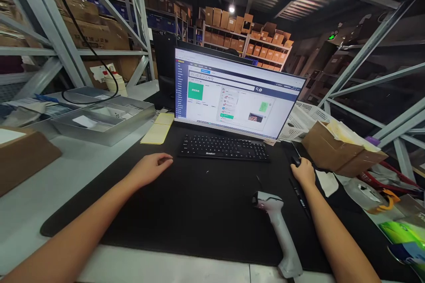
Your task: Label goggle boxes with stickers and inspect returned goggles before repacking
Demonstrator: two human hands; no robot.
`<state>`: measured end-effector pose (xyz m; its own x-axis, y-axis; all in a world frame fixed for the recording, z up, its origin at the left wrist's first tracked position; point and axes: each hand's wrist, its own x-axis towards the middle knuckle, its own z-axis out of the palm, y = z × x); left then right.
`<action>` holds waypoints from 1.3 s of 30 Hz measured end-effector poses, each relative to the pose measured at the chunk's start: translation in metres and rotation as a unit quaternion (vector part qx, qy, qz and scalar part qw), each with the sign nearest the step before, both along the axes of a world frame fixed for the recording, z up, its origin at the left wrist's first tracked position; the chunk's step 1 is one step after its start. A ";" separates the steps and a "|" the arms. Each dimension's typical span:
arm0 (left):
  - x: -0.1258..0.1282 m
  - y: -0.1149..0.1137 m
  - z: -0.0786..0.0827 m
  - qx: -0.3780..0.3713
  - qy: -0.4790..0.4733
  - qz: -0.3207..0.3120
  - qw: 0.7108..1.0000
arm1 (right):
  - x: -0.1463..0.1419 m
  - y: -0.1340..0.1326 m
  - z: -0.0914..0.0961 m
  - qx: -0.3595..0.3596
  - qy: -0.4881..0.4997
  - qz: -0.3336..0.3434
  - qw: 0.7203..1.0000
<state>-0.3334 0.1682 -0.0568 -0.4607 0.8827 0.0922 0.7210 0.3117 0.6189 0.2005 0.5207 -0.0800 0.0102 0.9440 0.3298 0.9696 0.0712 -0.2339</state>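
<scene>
My right hand (303, 172) is closed over a black computer mouse (295, 162) on the right side of a black desk mat (199, 208). My left hand (152, 169) rests on the mat, its fingers loosely bent with a small gap at the thumb and nothing in it. To its right is a black keyboard (226, 148). Behind that stands a lit monitor (232, 93) showing a web page and a chat window. A grey handheld barcode scanner (279, 225) lies between my forearms. Beside my right hand is a dark pen (299, 196).
Yellow sticky notes (157, 130) and a grey tray (106, 124) lie at the left, with a cardboard box (23, 157) nearer. At the right are an open carton (341, 150), white baskets (297, 119) and a tape roll (363, 194). Shelves of boxes (232, 31) stand behind.
</scene>
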 end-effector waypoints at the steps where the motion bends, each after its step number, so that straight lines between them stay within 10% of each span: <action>1: 0.000 0.000 0.000 0.000 -0.001 0.001 1.000 | 0.000 0.000 0.000 -0.001 -0.001 -0.001 1.000; 39: 0.003 -0.002 -0.002 0.028 0.001 -0.021 0.999 | 0.013 0.016 -0.012 0.010 -0.006 0.023 1.000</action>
<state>-0.3302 0.1667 -0.0589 -0.4230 0.8948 0.1431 0.7335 0.2454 0.6339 0.2131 0.5371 -0.0920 -0.0370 0.9366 0.3484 0.9681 0.1201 -0.2201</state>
